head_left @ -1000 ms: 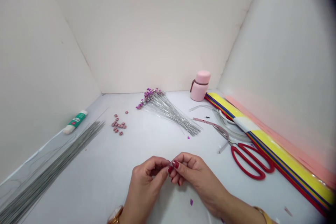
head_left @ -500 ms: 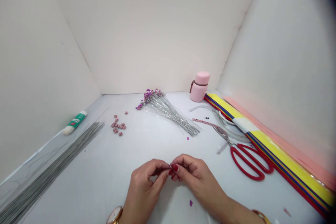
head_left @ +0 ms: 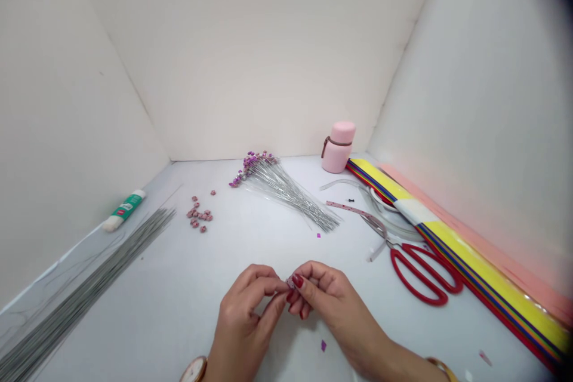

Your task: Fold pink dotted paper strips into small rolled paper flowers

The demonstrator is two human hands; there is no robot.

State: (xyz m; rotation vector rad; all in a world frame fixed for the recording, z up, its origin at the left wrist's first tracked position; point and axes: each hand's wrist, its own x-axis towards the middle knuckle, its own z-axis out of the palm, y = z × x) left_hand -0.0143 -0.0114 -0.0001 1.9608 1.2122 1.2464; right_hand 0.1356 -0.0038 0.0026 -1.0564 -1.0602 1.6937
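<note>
Both my hands are low in the middle of the view, over the white surface. My left hand [head_left: 246, 304] and my right hand [head_left: 326, 298] pinch a tiny pink, glittery piece [head_left: 291, 282] between their fingertips. Fingers hide most of it, and I cannot tell whether a wire runs through it. Up ahead lies a bundle of silver wires tipped with purple-pink paper flowers [head_left: 277, 182]. A small heap of loose pink flowers [head_left: 199, 215] sits to the left of it. A small purple scrap [head_left: 323, 345] lies just below my right hand.
Red-handled scissors [head_left: 421, 271] lie at the right, beside a stack of coloured paper strips [head_left: 470, 245]. A pink jar [head_left: 338, 146] stands in the far corner. A glue tube [head_left: 123, 210] and long grey wires [head_left: 89, 274] lie at the left, below white walls.
My fingertips have rolled closer around the tiny piece, and more of its glitter shows. My left hand has risen slightly. The whole scene has shifted a little to the left.
</note>
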